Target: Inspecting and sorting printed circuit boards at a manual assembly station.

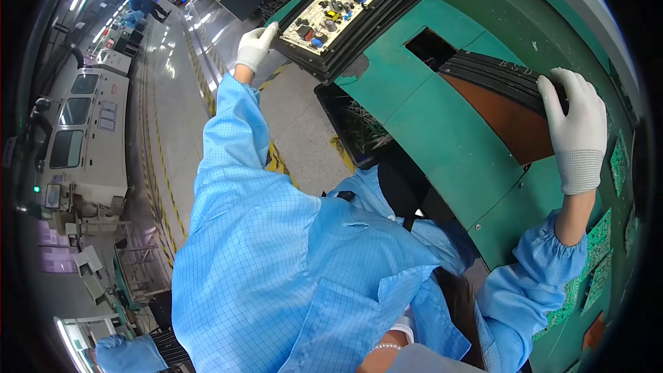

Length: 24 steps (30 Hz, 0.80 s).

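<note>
Head view, left to right. Left hand, gloved, grip closed on near-left corner of black tray stack; populated circuit board on top. Stack long axis ran up-right away from that hand, overhanging green tabletop edge. Further right, second stack of black trays, copper-brown board beneath. Right hand, gloved, grip curled over its right end. Green boards at far right.

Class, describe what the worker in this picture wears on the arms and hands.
Both arms are in light blue smock sleeves with a fine grid pattern. The right sleeve ends in a gathered elastic cuff. The left hand and right hand wear white knit gloves, the right with a ribbed wristband.
</note>
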Available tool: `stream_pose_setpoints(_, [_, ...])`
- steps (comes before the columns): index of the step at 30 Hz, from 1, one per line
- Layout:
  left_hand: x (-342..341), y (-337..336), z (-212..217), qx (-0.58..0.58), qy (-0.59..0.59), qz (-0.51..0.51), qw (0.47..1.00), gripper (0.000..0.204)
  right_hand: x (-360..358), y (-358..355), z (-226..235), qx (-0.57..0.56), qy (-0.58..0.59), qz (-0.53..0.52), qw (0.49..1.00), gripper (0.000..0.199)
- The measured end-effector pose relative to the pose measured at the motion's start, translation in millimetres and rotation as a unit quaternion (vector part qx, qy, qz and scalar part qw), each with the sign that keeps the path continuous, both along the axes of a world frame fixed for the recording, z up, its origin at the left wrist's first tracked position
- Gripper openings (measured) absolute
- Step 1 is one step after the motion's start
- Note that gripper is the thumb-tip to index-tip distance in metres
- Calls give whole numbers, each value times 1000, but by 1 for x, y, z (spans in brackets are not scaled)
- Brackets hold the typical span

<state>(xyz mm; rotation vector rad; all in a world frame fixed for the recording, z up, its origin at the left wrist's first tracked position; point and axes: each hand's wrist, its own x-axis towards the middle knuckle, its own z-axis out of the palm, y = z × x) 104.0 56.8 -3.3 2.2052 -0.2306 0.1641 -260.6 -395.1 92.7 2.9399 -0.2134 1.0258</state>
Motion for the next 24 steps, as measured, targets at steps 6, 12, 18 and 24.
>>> stream_pose_setpoints(6, [2, 2, 30, 193, -14, -86, 977, 43, 0, 0, -1, -1, -24, 8, 1000, 21])
stream_pose_setpoints(12, [45, -11, 65, 212, -5, -232, 949, 45, -3, 1, 0, 3, 3, -18, 1000, 22])
stream_pose_setpoints(18, [90, -88, 57, 292, -68, -130, 945, 57, 0, 3, -1, -13, -17, -6, 1000, 23])
stream_pose_setpoints(24, [98, -132, 48, 392, -52, -38, 918, 51, -3, 6, 2, -7, -2, -16, 1000, 22])
